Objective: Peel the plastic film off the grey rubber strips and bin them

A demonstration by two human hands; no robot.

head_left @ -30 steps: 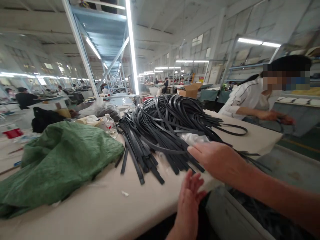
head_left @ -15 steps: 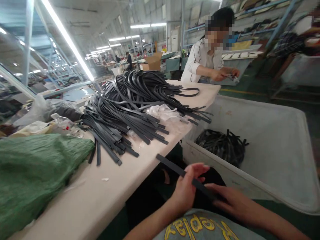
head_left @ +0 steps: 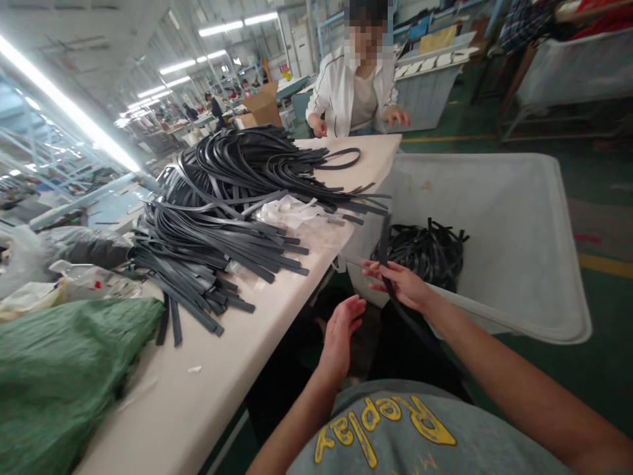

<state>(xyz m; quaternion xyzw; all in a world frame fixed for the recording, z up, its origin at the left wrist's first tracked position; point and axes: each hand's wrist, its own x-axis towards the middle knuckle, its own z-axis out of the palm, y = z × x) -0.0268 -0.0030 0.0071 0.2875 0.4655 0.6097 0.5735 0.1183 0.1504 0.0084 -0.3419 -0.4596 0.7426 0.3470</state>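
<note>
Between the fingers of my right hand (head_left: 401,285) is a black strap (head_left: 384,241), its upper end pointing up beside the table edge and the rest hanging down towards my lap. My left hand (head_left: 341,333) is just left of it, fingers apart and holding nothing. A large pile of black straps (head_left: 222,178) lies on the pale table (head_left: 277,330), many flat ends pointing towards the near edge. Crumpled white material (head_left: 289,212) rests among the straps. More black straps (head_left: 430,254) lie tangled inside the white bin (head_left: 514,231) at the right.
Green sacking (head_left: 64,369) covers the table's left side, with clear plastic bags (head_left: 84,247) behind it. Across the table's far end stands a person in a white jacket (head_left: 331,86), hands low near the table. A grey bin (head_left: 425,92) stands behind the person.
My left hand has let go of the strap and opened. My right hand has moved up and forward with the strap, which now points upward. The person opposite has turned and moved their hands apart.
</note>
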